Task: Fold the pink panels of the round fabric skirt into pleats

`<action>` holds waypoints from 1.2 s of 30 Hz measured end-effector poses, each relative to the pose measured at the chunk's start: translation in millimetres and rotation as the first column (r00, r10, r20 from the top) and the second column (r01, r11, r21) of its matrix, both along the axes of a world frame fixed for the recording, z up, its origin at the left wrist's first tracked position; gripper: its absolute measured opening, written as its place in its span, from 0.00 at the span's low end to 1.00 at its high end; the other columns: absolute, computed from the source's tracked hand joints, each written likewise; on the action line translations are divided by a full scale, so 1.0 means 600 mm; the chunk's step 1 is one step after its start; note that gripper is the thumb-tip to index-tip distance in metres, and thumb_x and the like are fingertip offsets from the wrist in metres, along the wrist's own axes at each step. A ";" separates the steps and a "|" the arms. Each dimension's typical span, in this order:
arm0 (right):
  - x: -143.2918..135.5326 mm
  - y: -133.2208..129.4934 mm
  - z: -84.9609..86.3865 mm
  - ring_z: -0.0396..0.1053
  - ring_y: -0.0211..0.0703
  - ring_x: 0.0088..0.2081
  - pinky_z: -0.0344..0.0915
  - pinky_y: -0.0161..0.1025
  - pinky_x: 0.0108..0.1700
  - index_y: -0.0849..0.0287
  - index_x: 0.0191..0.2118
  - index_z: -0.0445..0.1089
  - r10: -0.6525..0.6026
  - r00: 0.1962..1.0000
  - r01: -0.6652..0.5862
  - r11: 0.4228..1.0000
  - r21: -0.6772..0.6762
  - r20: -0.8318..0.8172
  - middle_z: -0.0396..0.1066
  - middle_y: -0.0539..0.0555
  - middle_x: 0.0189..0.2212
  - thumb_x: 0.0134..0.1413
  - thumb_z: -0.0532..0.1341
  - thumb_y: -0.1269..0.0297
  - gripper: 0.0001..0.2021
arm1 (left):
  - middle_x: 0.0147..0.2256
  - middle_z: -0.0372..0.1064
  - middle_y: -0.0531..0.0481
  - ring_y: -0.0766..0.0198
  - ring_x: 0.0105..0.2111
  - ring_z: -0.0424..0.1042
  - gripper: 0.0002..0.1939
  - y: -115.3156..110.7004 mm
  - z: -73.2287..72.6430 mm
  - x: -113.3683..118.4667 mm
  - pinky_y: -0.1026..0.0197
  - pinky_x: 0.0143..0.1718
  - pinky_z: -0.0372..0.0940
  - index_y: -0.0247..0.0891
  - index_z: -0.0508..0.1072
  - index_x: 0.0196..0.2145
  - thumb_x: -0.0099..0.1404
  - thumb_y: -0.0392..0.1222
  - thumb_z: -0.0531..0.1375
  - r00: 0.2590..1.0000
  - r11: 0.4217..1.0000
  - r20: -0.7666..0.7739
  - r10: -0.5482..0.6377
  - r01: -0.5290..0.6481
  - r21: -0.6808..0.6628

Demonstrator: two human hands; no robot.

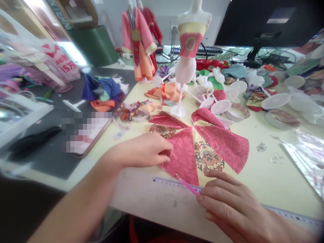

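Left hand: our left hand (pixel 145 150) lies flat with fingertips curled on the left edge of the fabric skirt piece (pixel 199 148), apparently pinning it so it cannot slide.
Right hand: our right hand (pixel 227 199) pinches a thin pink tool (pixel 187 185), tip touching the cloth's lower hem.
Ruler: a clear ruler (pixel 167 183) lies just below, along the table's (pixel 265 175) front edge.
Fabric: fanned pink brocade panels alternating with cream floral ones, spread flat before the small mannequin (pixel 188 57).
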State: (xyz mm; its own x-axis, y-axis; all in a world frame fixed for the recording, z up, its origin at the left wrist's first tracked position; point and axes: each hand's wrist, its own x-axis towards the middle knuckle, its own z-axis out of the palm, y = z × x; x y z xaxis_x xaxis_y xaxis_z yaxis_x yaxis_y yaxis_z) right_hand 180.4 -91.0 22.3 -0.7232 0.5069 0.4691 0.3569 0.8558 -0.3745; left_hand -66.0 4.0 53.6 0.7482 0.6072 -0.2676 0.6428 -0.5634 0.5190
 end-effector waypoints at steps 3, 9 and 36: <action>0.003 0.000 0.000 0.67 0.37 0.32 0.60 0.42 0.53 0.64 0.40 0.68 0.006 1.000 -0.006 1.000 0.001 -0.002 0.69 0.52 0.29 0.66 0.49 0.71 0.10 | 0.27 0.70 0.56 0.68 0.28 0.66 0.06 -0.003 -0.003 0.006 0.65 0.30 0.55 0.40 0.72 0.29 0.60 0.36 0.55 1.000 1.000 0.013 -0.009 0.009 0.015; -0.001 0.002 0.002 0.67 0.38 0.32 0.60 0.43 0.53 0.65 0.39 0.68 0.009 1.000 -0.008 1.000 -0.023 0.012 0.68 0.52 0.28 0.66 0.49 0.72 0.11 | 0.27 0.69 0.55 0.67 0.29 0.66 0.04 -0.011 -0.013 0.019 0.63 0.33 0.56 0.38 0.69 0.27 0.59 0.34 0.57 0.995 0.994 0.047 -0.084 0.080 0.072; 0.000 0.002 0.005 0.67 0.38 0.31 0.62 0.45 0.52 0.64 0.40 0.67 0.011 1.000 -0.011 1.000 -0.017 0.021 0.69 0.52 0.28 0.64 0.50 0.72 0.09 | 0.25 0.70 0.56 0.66 0.31 0.64 0.09 -0.020 -0.020 0.043 0.58 0.39 0.50 0.36 0.67 0.23 0.60 0.37 0.59 0.982 0.977 0.025 -0.187 0.183 0.106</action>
